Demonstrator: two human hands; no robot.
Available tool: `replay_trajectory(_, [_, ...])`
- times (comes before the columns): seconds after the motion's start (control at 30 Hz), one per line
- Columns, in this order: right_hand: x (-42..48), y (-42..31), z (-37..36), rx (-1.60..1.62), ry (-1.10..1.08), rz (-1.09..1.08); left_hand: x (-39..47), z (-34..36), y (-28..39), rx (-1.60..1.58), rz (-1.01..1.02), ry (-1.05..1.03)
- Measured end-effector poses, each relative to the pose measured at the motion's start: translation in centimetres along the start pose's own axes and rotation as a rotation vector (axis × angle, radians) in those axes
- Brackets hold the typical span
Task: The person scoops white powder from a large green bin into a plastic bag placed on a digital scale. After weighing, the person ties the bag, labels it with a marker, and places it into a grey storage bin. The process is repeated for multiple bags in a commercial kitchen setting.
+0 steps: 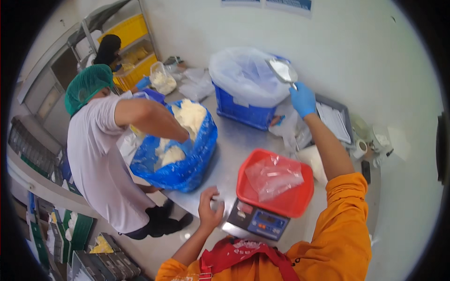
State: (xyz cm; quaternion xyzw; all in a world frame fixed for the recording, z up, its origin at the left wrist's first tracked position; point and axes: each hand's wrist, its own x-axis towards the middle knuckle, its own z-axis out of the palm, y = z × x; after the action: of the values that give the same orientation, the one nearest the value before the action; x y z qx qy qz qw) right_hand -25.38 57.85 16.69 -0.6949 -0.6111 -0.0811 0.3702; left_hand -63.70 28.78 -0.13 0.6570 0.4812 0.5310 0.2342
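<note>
My right hand (303, 100), in a blue glove, grips the handle of a metal scoop (283, 70). The scoop is raised at the near right side of a blue crate (242, 110) lined with a clear plastic bag (242, 77); whether it carries anything is hard to tell. My left hand (211, 208) is bare, its fingers curled apart around nothing, beside a digital scale (258, 221). On that scale sits a red plastic tub (306, 189) with a clear plastic bag (276, 177) lying in it.
A co-worker (95, 147) in a green hairnet reaches into a blue-bag-lined container (202, 165) of pale shredded food (191, 114). Behind, a clear tub (162, 79) stands near yellow crates (126, 30). A grey tray (334, 119) of papers lies right of my arm.
</note>
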Motion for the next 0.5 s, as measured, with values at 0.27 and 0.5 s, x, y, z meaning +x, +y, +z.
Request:
replay_trajectory(0.27, [-10.7,2.2,-15.6,0.178,-0.137,-0.118,3.7,5.4,12.1,-0.033,0.27,-0.356])
replay_trajectory(0.5, [-22.2,6.5,-21.7,0.195,-0.227,-0.09,6.7,15.1,7.1,0.81,0.321,-0.893])
